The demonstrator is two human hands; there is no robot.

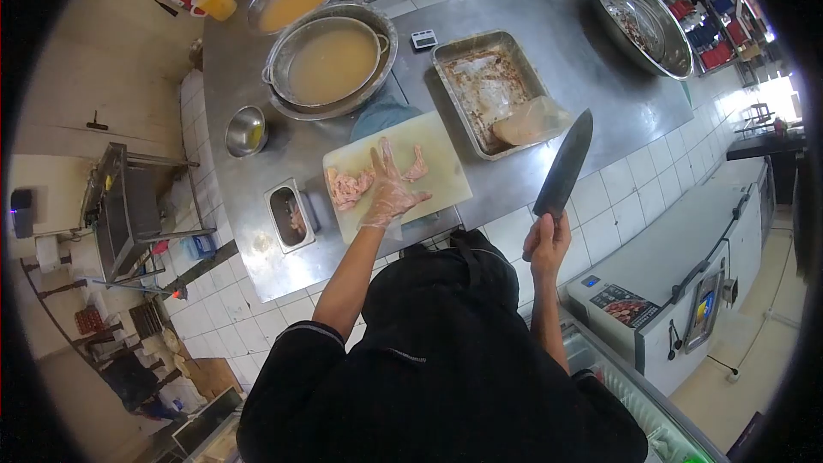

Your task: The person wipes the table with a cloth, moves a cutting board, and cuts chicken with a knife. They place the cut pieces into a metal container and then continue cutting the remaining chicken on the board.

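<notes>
My left hand point(390, 193), in a clear plastic glove, is spread over the cutting board point(446, 173) with its fingers apart. Chopped raw meat point(347, 189) lies on the board just left of it, and a separate raw piece point(417, 165) lies to its right. My bare right hand point(547, 244) grips the handle of a large knife point(566, 163), held off the board to the right with its blade pointing up and away. A small metal container point(291, 216) with some meat in it stands left of the board.
Beyond the board are a large pot point(333, 64) of cloudy liquid, another basin point(296, 0), a small bowl point(246, 133), a timer point(423, 39) and a stained tray point(484, 77) holding a plastic bag point(531, 122). A wide metal bowl point(639, 21) stands at the far right.
</notes>
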